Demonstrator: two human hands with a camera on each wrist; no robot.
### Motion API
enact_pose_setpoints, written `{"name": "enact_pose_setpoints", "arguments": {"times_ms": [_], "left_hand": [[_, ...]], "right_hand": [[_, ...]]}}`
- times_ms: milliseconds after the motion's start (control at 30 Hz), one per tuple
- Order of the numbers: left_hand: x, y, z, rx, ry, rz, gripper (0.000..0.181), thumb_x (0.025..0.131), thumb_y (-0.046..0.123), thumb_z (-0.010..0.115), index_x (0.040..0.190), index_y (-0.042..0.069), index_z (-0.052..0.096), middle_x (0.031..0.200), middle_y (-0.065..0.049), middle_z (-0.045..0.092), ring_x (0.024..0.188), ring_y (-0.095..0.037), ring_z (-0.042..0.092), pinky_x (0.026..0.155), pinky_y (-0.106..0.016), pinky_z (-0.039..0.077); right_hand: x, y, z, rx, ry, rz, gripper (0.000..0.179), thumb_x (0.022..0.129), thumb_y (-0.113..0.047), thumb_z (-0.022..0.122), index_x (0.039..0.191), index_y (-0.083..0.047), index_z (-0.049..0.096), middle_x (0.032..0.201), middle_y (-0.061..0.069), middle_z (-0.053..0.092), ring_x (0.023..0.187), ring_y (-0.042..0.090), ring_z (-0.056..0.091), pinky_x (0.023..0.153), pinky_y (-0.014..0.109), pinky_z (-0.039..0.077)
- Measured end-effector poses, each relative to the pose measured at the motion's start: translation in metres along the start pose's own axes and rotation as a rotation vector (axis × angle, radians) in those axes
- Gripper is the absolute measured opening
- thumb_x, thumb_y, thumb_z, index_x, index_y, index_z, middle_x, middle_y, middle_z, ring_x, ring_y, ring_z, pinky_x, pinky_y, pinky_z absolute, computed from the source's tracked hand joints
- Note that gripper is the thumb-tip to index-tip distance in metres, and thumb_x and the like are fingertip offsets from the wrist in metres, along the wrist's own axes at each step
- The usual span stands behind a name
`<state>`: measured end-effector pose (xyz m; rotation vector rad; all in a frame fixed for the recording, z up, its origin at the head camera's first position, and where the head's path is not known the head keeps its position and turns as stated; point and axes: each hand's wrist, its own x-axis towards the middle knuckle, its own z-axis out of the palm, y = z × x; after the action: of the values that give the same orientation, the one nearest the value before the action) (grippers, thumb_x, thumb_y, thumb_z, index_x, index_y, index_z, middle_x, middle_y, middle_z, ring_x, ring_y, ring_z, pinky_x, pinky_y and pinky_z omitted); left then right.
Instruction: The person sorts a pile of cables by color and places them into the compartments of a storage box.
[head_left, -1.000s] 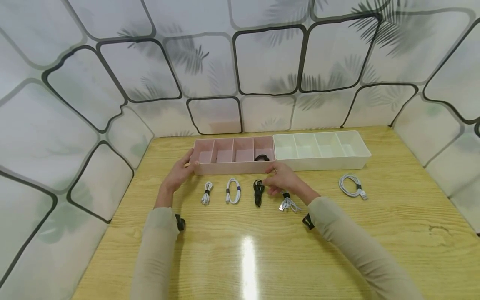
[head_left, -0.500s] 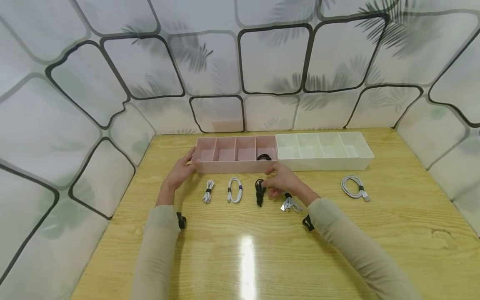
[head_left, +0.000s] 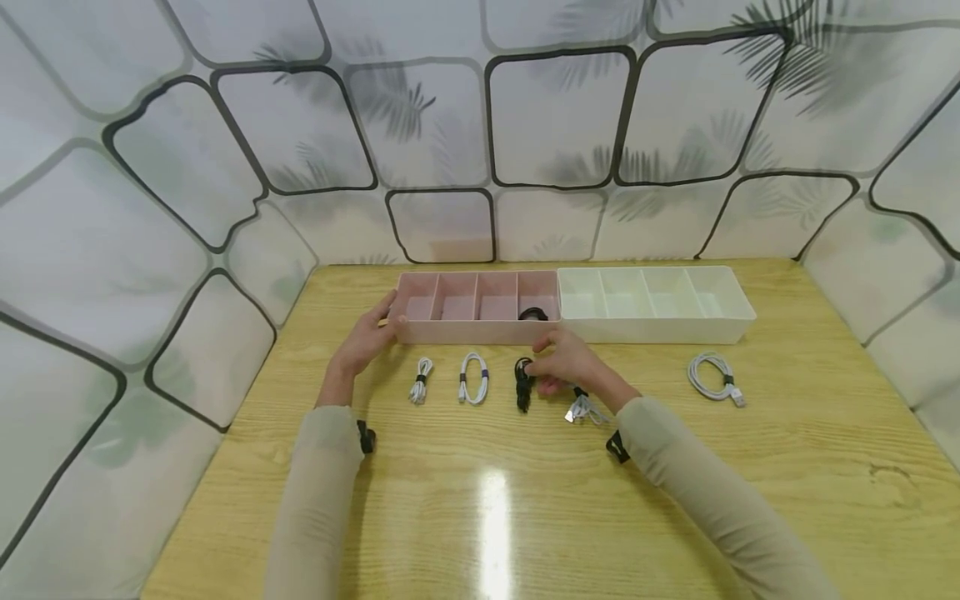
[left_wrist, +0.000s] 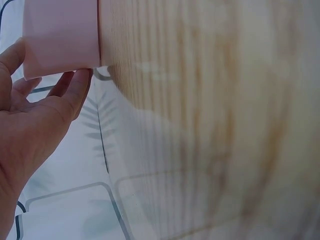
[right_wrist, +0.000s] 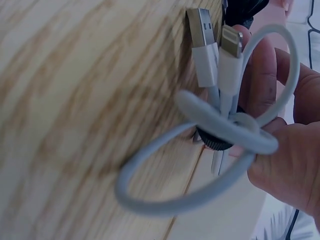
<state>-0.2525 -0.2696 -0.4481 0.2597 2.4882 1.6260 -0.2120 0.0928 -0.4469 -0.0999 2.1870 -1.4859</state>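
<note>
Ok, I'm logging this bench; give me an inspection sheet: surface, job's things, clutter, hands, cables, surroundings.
Surface: wood-grain table, with a glare streak.
Job's things: pink organizer and white organizer, end to end, four compartments each.
Clutter: nothing seen.
Hands: left hand holds the pink organizer's left end; right hand is at the black cable, grip unclear.
Cables: black coil in the pink organizer's rightmost compartment; in front, also white USB-to-Lightning cable, blue-tied white cable, black-tied white bundle, coiled white cable.
Surroundings: leaf-patterned wall covering.
</note>
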Motion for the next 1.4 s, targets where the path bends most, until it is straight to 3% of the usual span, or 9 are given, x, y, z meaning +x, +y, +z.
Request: {"name": "enact_pose_setpoints", "arguments": {"times_ms": [367, 700, 900, 1200, 1400], "left_hand": [[0.000, -0.001, 0.001, -0.022, -0.003, -0.016, 0.065, 0.106, 0.015, 0.049, 0.159, 0.007, 0.014, 0.160, -0.027, 0.021, 0.146, -0.039, 0.023, 0.116, -0.054, 0.025], [-0.003, 0.004, 0.001, -0.040, -0.013, -0.025, 0.066, 0.105, 0.016, 0.050, 0.159, 0.007, 0.013, 0.159, -0.028, 0.021, 0.145, -0.040, 0.025, 0.116, -0.054, 0.026], [0.000, 0.000, 0.001, -0.035, -0.010, -0.023, 0.066, 0.105, 0.015, 0.049, 0.159, 0.007, 0.013, 0.159, -0.028, 0.022, 0.145, -0.040, 0.024, 0.116, -0.053, 0.025], [-0.011, 0.027, 0.000, -0.049, -0.033, -0.057, 0.066, 0.104, 0.011, 0.049, 0.158, 0.000, 0.012, 0.156, -0.033, 0.022, 0.143, -0.043, 0.025, 0.115, -0.055, 0.027], [-0.015, 0.033, 0.000, -0.035, -0.032, -0.071, 0.066, 0.105, 0.012, 0.049, 0.158, 0.001, 0.012, 0.157, -0.032, 0.022, 0.142, -0.043, 0.027, 0.114, -0.054, 0.028]], "right_hand": [[0.003, 0.000, 0.004, -0.071, 0.001, -0.008, 0.024, 0.092, -0.004, 0.068, 0.109, 0.011, 0.060, 0.072, 0.020, 0.069, 0.053, 0.017, 0.066, 0.052, 0.032, 0.057], [0.005, 0.002, 0.004, -0.055, 0.001, 0.009, 0.012, 0.090, 0.001, 0.067, 0.097, 0.010, 0.062, 0.069, 0.018, 0.069, 0.054, 0.017, 0.067, 0.051, 0.030, 0.056], [0.005, 0.001, 0.005, -0.032, 0.000, 0.021, 0.012, 0.091, 0.002, 0.064, 0.099, 0.010, 0.061, 0.071, 0.016, 0.067, 0.055, 0.017, 0.067, 0.055, 0.031, 0.058], [0.001, -0.005, 0.007, 0.027, -0.018, -0.005, 0.014, 0.095, 0.001, 0.058, 0.104, 0.009, 0.051, 0.070, 0.016, 0.063, 0.055, 0.017, 0.065, 0.056, 0.035, 0.058], [0.001, -0.005, 0.009, 0.044, -0.037, 0.017, 0.016, 0.098, 0.000, 0.053, 0.110, 0.008, 0.047, 0.068, 0.016, 0.061, 0.053, 0.018, 0.065, 0.055, 0.036, 0.058]]}}
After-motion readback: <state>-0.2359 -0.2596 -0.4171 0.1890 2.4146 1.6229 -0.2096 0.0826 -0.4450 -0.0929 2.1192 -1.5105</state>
